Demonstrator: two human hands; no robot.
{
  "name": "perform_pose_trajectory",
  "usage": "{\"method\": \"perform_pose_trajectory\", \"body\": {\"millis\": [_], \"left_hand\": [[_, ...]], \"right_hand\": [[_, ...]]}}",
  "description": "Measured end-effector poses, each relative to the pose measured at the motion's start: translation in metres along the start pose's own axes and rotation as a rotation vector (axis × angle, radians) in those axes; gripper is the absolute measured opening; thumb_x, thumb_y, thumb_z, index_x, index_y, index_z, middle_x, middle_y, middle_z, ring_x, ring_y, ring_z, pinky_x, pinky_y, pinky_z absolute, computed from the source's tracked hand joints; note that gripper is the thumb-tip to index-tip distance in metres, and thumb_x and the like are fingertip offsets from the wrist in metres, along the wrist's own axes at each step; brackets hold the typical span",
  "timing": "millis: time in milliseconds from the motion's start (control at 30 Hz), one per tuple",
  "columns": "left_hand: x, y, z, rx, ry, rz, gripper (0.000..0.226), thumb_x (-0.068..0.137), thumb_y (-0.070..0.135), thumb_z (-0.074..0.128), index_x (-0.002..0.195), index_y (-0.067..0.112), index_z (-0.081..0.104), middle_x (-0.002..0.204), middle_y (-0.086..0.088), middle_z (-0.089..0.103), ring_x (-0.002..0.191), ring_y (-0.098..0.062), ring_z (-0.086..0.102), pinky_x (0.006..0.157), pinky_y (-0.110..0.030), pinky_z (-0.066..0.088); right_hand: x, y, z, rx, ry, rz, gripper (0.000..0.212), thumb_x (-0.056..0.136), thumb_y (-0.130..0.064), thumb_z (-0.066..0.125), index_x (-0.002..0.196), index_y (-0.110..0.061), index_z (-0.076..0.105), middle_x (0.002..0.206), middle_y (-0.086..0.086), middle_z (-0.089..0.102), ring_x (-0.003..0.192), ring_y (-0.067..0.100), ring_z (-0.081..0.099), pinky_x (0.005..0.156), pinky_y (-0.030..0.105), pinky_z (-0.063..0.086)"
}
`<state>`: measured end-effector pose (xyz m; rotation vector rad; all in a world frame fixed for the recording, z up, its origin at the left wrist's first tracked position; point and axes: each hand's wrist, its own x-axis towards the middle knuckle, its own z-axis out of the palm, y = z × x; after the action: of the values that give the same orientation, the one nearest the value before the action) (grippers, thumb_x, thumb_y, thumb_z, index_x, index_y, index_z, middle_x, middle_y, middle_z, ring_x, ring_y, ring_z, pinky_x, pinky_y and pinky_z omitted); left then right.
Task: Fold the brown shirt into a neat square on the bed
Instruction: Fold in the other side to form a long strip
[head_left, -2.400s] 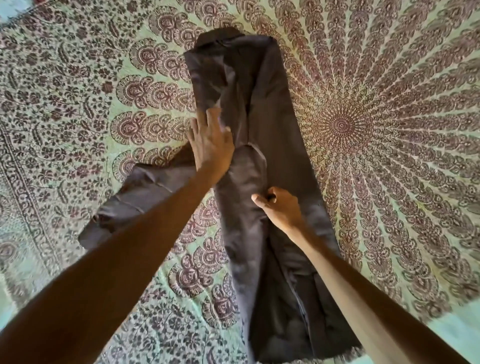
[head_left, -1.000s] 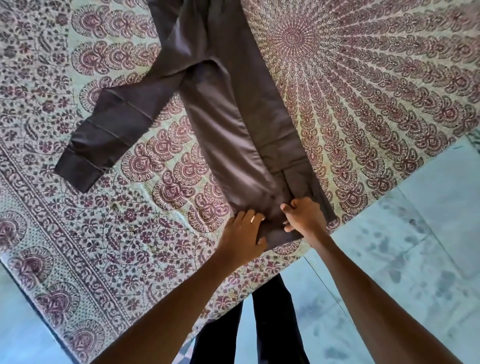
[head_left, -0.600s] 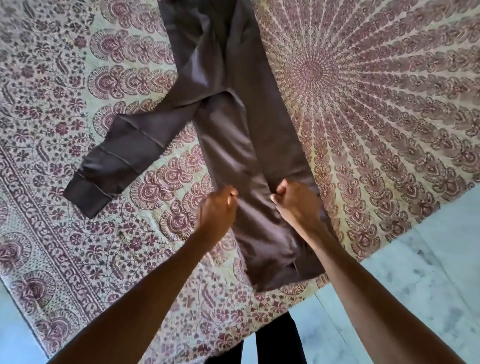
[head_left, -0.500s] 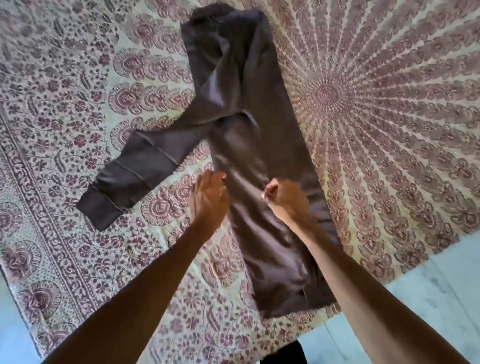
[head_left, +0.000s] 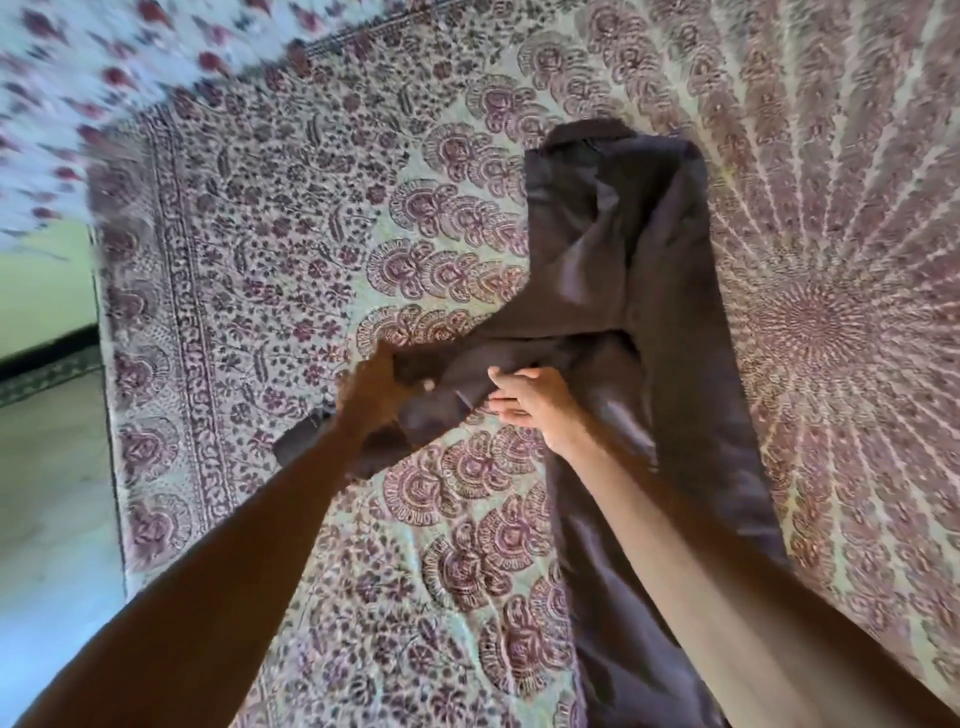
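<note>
The brown shirt (head_left: 654, 291) lies on the bed as a long narrow strip, collar end far from me, hem end near me under my right forearm. Its left sleeve (head_left: 457, 389) sticks out to the left across the patterned bedspread (head_left: 270, 270). My left hand (head_left: 371, 397) grips that sleeve near the cuff, and the cuff end shows below my wrist. My right hand (head_left: 530, 402) rests on the sleeve's middle, fingers spread and pressing on the cloth.
The bedspread's left edge (head_left: 111, 415) drops to a pale floor (head_left: 52, 519). A floral pillow or cloth (head_left: 104, 57) lies blurred at the far left corner. The mandala centre (head_left: 821, 332) is to the right of the shirt.
Both hands left the shirt's body and moved left onto the outstretched sleeve. The left hand has taken hold near the cuff, and the sleeve now lies drawn closer to the body. The view swung left.
</note>
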<state>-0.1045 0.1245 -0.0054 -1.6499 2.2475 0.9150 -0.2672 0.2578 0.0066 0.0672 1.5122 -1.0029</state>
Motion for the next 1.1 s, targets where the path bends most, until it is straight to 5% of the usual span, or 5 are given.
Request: {"method": "perform_pose_trajectory", "body": {"millis": [133,333,567,867,1100], "left_hand": [[-0.029,0.017,-0.009,-0.164,-0.507,-0.041,0.044,0.076,0.022,0.078,0.114,0.008,0.062,0.098,-0.007,0.071,0.085,-0.022,0.068,0.076,-0.025,0.054],[-0.084,0.047,0.015,-0.251,-0.165,0.117,0.078,0.073,0.016,0.080,0.140,0.012,0.040,0.114,-0.001,0.056,0.105,-0.019,0.054,0.091,-0.030,0.048],[-0.133,0.056,0.034,-0.304,-0.755,0.034,0.064,0.068,0.033,0.085,0.121,0.013,0.056,0.109,-0.003,0.067,0.100,-0.023,0.063,0.086,-0.030,0.054],[-0.219,0.100,0.037,0.240,0.383,0.671,0.058,0.077,0.000,0.069,0.130,0.014,0.050,0.112,-0.009,0.063,0.081,-0.023,0.067,0.068,-0.037,0.057],[-0.248,0.114,0.057,0.246,-0.046,0.634,0.040,0.088,0.013,0.056,0.127,0.020,0.048,0.113,-0.006,0.059,0.098,-0.024,0.064,0.084,-0.037,0.056]], "right_hand": [[0.000,0.009,0.004,0.111,0.038,0.034,0.026,0.080,-0.025,0.077,0.100,-0.014,0.064,0.107,0.004,0.070,0.100,0.022,0.064,0.089,0.042,0.053],[-0.032,0.031,-0.017,0.260,0.130,0.023,0.031,0.085,-0.023,0.070,0.114,-0.015,0.062,0.114,0.005,0.070,0.105,0.026,0.065,0.084,0.042,0.050],[-0.089,0.039,-0.065,0.398,0.269,-0.118,0.013,0.086,-0.026,0.070,0.096,-0.022,0.061,0.091,-0.004,0.068,0.081,0.011,0.064,0.075,0.032,0.049],[-0.138,0.074,-0.068,-0.031,0.487,-0.275,0.022,0.094,-0.035,0.056,0.108,-0.018,0.059,0.101,0.007,0.070,0.086,0.021,0.064,0.078,0.041,0.054],[-0.143,0.049,-0.069,0.545,-0.038,-0.059,0.064,0.080,-0.061,0.063,0.122,-0.013,0.065,0.119,0.012,0.068,0.104,0.028,0.067,0.093,0.046,0.052]]}}
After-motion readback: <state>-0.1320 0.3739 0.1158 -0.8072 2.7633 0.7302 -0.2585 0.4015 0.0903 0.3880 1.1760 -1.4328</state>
